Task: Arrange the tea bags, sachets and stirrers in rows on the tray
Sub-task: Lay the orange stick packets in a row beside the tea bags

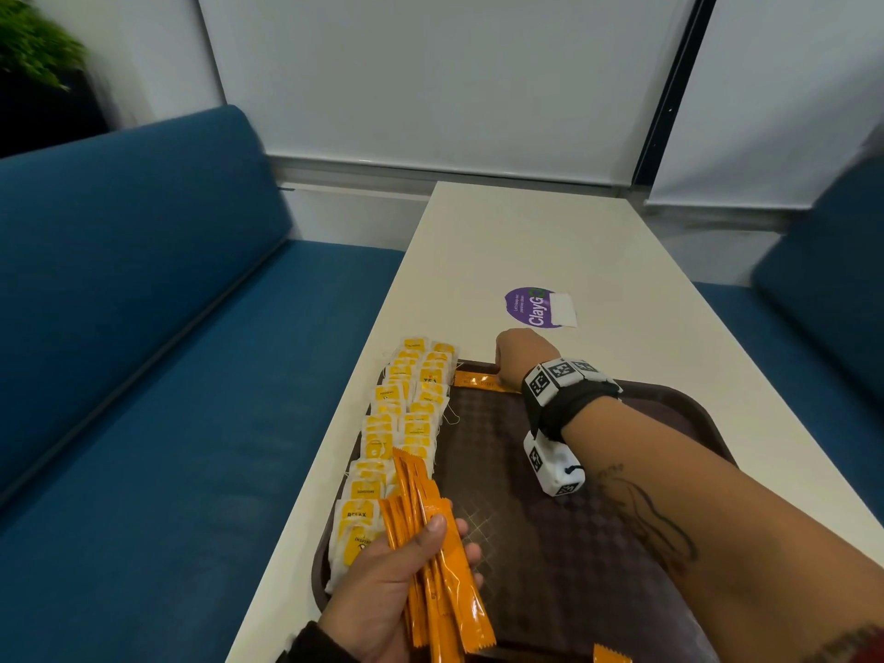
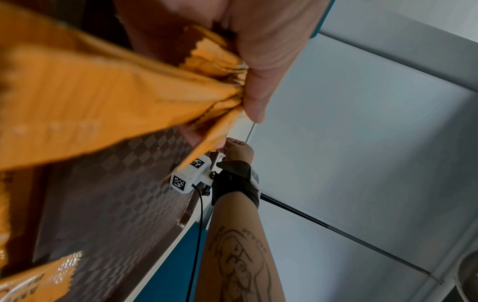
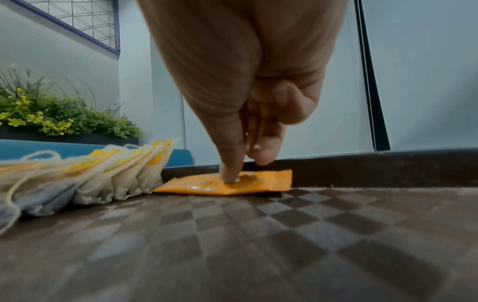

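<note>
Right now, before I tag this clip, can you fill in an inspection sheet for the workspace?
Surface: brown tray on a pale table.
Job's things: tea bags in two rows along the tray's left side; one orange sachet flat at the far rim; no stirrers seen.
Clutter: purple sticker on the table.
Grips: left hand holds a sachet bundle; right hand presses the lone sachet with a fingertip.
Cables: black cable from the wrist camera.
Surroundings: blue benches, plant, window blinds.

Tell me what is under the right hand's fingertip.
The right hand presses one fingertip on an orange sachet lying flat on the tray, against the far rim beside the tea bags. The sachet's print is mostly covered.
</note>
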`<move>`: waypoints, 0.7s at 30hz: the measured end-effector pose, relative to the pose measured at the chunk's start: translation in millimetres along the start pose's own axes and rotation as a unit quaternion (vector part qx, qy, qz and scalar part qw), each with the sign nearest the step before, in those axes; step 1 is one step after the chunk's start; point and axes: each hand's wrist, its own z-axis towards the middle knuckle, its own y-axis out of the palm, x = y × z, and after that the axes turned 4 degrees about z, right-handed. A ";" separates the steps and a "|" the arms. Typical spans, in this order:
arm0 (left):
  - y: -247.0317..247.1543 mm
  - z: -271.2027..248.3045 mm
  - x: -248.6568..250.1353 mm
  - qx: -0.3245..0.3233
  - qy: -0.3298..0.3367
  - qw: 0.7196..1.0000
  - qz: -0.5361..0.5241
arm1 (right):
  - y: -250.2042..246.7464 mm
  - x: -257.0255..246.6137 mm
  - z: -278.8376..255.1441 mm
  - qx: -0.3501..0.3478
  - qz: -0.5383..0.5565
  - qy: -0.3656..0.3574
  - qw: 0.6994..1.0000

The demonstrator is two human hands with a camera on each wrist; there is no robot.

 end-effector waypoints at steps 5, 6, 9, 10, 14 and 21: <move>-0.7 -0.5 -1.3 0.003 0.006 1.000 0.009 | -2.1 -0.6 -3.8 -0.004 -0.003 0.004 1.000; -1.3 -0.5 -1.6 0.005 0.007 1.000 0.011 | -3.0 -0.8 -4.8 -0.004 0.002 0.006 1.000; -1.9 -0.5 -1.7 0.006 0.008 1.000 0.013 | -6.2 -2.2 -9.6 -0.015 0.015 0.009 1.000; -2.0 -0.4 -1.5 0.001 0.009 1.000 0.014 | -8.2 -3.1 -12.1 -0.022 0.025 0.011 0.999; -1.2 -1.5 -0.6 0.006 0.025 1.000 0.009 | -26.4 -19.0 -38.0 -0.045 0.128 -0.013 0.991; 8.3 -0.1 6.5 0.068 0.102 0.992 -0.022 | -70.7 -59.2 -145.2 -0.306 0.254 -0.078 0.914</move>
